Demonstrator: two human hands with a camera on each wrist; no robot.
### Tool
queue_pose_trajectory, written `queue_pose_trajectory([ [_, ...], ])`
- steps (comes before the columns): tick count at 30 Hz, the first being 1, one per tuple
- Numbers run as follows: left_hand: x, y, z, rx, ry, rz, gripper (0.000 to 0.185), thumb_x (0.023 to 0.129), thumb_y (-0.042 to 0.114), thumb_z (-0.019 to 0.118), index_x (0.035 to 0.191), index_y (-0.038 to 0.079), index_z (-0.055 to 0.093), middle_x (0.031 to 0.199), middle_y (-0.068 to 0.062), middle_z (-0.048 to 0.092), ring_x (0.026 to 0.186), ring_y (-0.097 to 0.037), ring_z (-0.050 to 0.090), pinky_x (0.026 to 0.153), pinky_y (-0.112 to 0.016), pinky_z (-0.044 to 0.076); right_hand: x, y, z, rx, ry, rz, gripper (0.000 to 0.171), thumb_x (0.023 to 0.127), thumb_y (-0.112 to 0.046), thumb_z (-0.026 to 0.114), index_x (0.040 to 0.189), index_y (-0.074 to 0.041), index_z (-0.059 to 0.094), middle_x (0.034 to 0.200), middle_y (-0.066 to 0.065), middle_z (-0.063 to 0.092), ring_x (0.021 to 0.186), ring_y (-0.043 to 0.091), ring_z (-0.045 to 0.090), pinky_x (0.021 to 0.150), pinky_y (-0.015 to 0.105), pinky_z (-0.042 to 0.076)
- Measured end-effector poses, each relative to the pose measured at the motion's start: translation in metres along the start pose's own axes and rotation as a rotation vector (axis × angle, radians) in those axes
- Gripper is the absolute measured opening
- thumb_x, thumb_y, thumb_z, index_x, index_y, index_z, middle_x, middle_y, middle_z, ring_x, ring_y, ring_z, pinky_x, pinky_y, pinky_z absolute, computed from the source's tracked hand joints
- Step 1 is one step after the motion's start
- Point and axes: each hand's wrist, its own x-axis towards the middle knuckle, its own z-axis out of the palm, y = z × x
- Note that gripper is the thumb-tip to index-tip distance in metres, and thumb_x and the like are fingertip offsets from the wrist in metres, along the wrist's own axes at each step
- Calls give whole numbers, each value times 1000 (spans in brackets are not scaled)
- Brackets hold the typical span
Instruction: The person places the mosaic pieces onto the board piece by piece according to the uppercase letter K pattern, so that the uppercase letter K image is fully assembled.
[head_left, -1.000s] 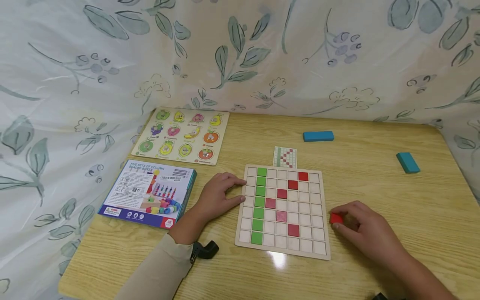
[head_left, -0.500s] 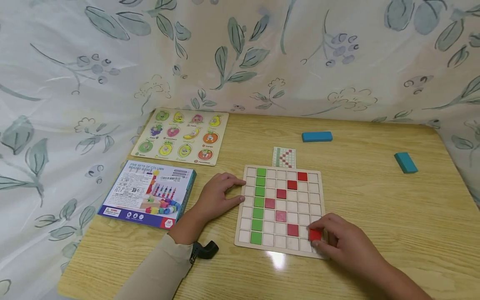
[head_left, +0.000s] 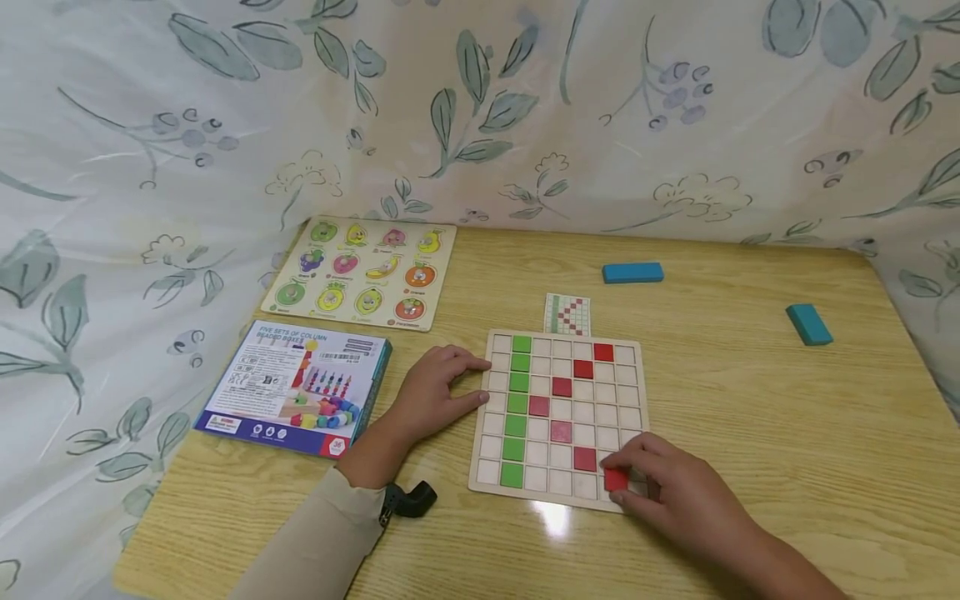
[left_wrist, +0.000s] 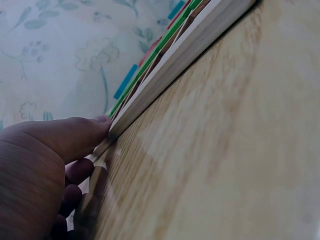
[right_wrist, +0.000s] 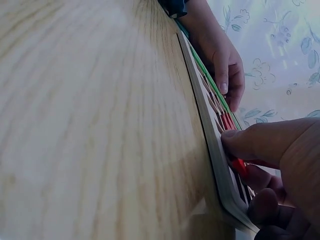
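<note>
A wooden grid board (head_left: 540, 498) lies flat on the table, with a column of green square tiles (head_left: 514, 426) and several red tiles (head_left: 562, 387) in its cells. My right hand (head_left: 686, 487) pinches a red square tile (head_left: 616, 479) between thumb and fingers at the near right part of the board, over the bottom row. In the right wrist view this held red tile (right_wrist: 239, 167) looks tilted; whether it touches the cell is hidden. My left hand (head_left: 435, 396) touches the board's left edge with the tips of thumb and index finger.
Behind the board lies a small pattern card (head_left: 567, 314). Two blue blocks, one at the back (head_left: 633, 272) and another blue block (head_left: 809, 324), lie to the right. A fruit puzzle board (head_left: 360, 273) and a printed box (head_left: 292, 387) occupy the left.
My right hand has brought the red tile leftward from the table beside the board to the near right cells. The left hand stays at the board's edge.
</note>
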Motion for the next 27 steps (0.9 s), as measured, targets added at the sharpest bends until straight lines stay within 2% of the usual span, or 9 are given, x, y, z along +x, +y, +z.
queue_pose_trajectory([
  [8,0,-1,0,1,11,8,42,92,33,86,130,19,77,125,-1,69,111,-23,59,95,-46,51,1,3,3,68,-11,-28,32,86,-22,92,112,-37,80,108,-19,59,71,-1,50,62,20,47],
  [19,0,-1,0,-7,5,5,42,92,33,85,131,19,77,125,0,69,110,-22,59,95,-45,51,1,12,5,72,-29,-142,35,84,-25,93,115,-35,81,106,-20,61,74,-2,50,61,19,47],
  [27,0,0,0,-4,10,18,42,92,33,86,131,19,77,124,0,69,114,-23,60,97,-47,51,-2,16,5,80,-31,-166,36,85,-29,93,119,-33,81,108,-19,59,73,-4,49,60,18,47],
])
